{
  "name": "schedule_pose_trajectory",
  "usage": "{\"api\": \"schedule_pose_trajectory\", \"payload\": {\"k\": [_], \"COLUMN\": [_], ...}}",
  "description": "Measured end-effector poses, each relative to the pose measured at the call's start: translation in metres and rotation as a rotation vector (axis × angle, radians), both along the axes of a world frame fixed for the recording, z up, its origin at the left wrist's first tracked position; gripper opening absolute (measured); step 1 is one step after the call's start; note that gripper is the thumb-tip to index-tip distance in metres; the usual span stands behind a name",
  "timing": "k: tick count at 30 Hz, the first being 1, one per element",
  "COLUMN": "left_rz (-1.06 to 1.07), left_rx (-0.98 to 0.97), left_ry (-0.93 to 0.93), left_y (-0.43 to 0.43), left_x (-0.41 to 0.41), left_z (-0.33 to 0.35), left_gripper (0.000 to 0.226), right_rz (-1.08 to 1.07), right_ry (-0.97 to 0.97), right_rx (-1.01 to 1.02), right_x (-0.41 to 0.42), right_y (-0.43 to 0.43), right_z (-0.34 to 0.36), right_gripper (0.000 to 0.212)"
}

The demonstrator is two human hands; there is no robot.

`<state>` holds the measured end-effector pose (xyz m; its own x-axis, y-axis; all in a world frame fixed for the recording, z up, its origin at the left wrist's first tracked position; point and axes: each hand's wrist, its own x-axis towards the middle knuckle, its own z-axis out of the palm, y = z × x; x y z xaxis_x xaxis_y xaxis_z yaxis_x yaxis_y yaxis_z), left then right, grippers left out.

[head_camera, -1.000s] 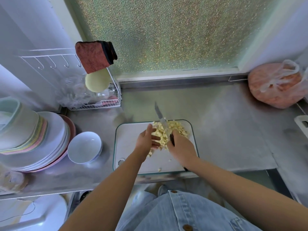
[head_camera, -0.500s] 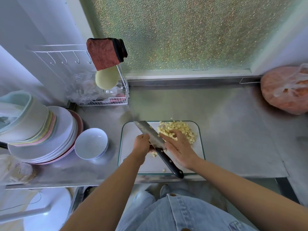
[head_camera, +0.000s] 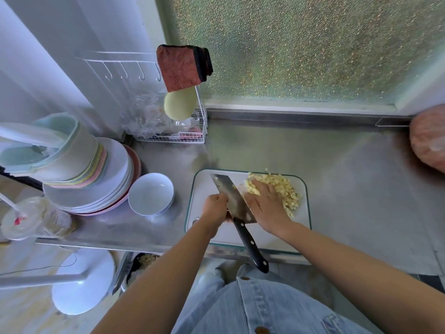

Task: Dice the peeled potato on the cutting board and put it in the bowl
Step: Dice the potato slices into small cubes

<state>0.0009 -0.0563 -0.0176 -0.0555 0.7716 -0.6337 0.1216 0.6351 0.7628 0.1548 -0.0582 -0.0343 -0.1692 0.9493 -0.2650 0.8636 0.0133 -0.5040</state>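
Note:
A pile of small yellow potato dice [head_camera: 286,189] lies on the far right part of the white, glass-edged cutting board [head_camera: 204,186]. My left hand [head_camera: 215,208] grips a cleaver [head_camera: 228,191] by the blade's left edge. Its blade slants across the board beside the pile and its black handle points back toward me. My right hand [head_camera: 265,203] lies flat with straight fingers on the near side of the dice, right next to the blade. A white bowl [head_camera: 150,194] stands on the steel counter just left of the board, with nothing in it.
A stack of plates and coloured bowls [head_camera: 96,179] rises left of the bowl, with a lidded plastic cup [head_camera: 26,218] in front. A wire rack [head_camera: 173,136] with a red cloth [head_camera: 183,66] stands at the back. At the far right sits a pink bag [head_camera: 428,145].
The cleaver passed from my right hand to my left and now slants beside the pile. My right hand let go of it and came down flat on the dice.

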Motion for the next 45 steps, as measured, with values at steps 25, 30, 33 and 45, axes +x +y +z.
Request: {"api": "schedule_pose_trajectory", "payload": {"k": [25, 30, 33, 45], "left_rz": [-0.010, 0.012, 0.050, -0.088], "left_rx": [0.043, 0.039, 0.046, 0.113], "left_ry": [0.109, 0.149, 0.196, 0.027], "left_y": [-0.009, -0.012, -0.012, 0.006], "left_x": [-0.030, -0.035, -0.035, 0.024], "left_z": [0.004, -0.001, -0.004, 0.001], "left_gripper": [0.031, 0.025, 0.025, 0.027], "right_rz": [-0.068, 0.060, -0.008, -0.138], "right_ry": [-0.091, -0.014, -0.014, 0.180], "right_rx": [0.011, 0.009, 0.036, -0.114], "right_x": [-0.039, -0.046, -0.042, 0.001], "right_y": [0.003, -0.005, -0.012, -0.035], "right_z": [-0.008, -0.003, -0.002, 0.013], "right_gripper": [0.043, 0.041, 0.041, 0.049]}}
